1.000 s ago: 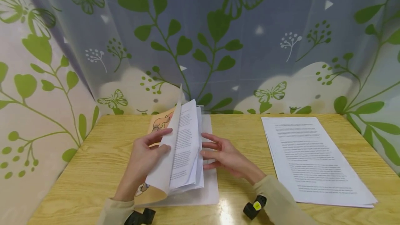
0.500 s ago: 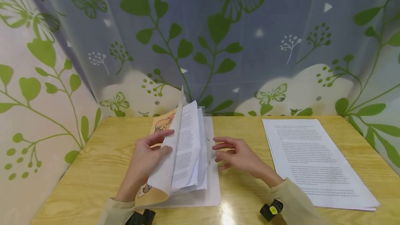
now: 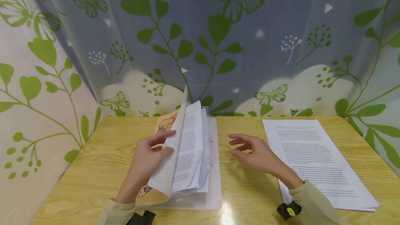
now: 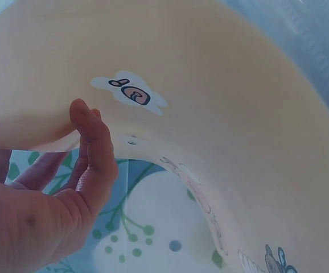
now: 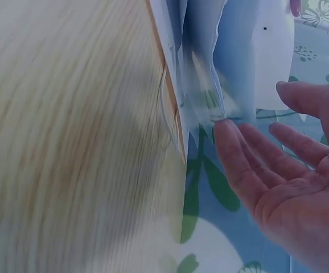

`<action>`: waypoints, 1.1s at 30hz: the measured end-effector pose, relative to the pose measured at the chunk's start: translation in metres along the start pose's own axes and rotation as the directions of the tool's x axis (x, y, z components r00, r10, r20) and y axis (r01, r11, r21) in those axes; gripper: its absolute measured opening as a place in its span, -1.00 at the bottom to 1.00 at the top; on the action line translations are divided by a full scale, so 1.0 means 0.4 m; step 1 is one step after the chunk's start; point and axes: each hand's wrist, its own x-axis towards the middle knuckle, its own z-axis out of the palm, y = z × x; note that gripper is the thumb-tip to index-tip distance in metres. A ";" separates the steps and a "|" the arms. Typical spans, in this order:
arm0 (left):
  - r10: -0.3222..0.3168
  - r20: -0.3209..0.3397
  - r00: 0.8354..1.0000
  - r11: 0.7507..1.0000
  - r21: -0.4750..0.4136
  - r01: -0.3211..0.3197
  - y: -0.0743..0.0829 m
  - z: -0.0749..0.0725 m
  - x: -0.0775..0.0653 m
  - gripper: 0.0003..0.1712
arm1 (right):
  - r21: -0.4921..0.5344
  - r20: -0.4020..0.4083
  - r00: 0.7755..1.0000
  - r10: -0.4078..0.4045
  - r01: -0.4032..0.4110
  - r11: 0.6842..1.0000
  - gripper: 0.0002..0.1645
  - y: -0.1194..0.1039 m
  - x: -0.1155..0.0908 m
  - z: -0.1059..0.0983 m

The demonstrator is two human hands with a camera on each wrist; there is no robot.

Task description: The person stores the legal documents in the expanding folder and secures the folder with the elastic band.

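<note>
We see the left hand (image 3: 147,158) pinching the raised cover (image 3: 163,178) of the folder (image 3: 215,185) at table's (image 3: 247,197) left, while the right hand (image 3: 257,152), fingers loosely bent, holding nothing, is beside a thin cord (image 3: 227,163).

The right hand (image 3: 257,152) leaves the edge of the pages (image 3: 189,141), where it was a second ago, and is now apart from the folder (image 3: 215,183), over the surface (image 3: 247,190). Its forearm swings right too, the wrist now crossing the left edge of the stack (image 3: 312,162), and the sleeve (image 3: 315,200) covers more of its lower corner. A thin cord (image 3: 227,163) comes into view, looping out from the folder's right edge towards the fingers. The folder, with its raised cover (image 3: 165,173), shifts slightly right.
</note>
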 end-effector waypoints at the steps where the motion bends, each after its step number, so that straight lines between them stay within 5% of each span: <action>1: 0.001 0.000 1.000 1.000 -0.001 -0.001 0.000 0.001 0.000 -0.47 | -0.033 -0.006 1.000 -0.007 0.007 0.999 -0.41 0.002 -0.003 -0.004; 11: -0.008 -0.020 1.000 1.000 0.002 0.008 0.005 0.000 -0.002 -0.48 | -0.185 -0.071 0.997 -0.032 0.019 0.982 -0.42 0.038 -0.045 -0.040; 33: -0.022 -0.003 1.000 0.997 -0.070 0.022 0.005 -0.007 -0.005 -0.54 | -0.389 -0.231 0.973 0.018 -0.109 0.915 -0.41 0.103 -0.157 -0.174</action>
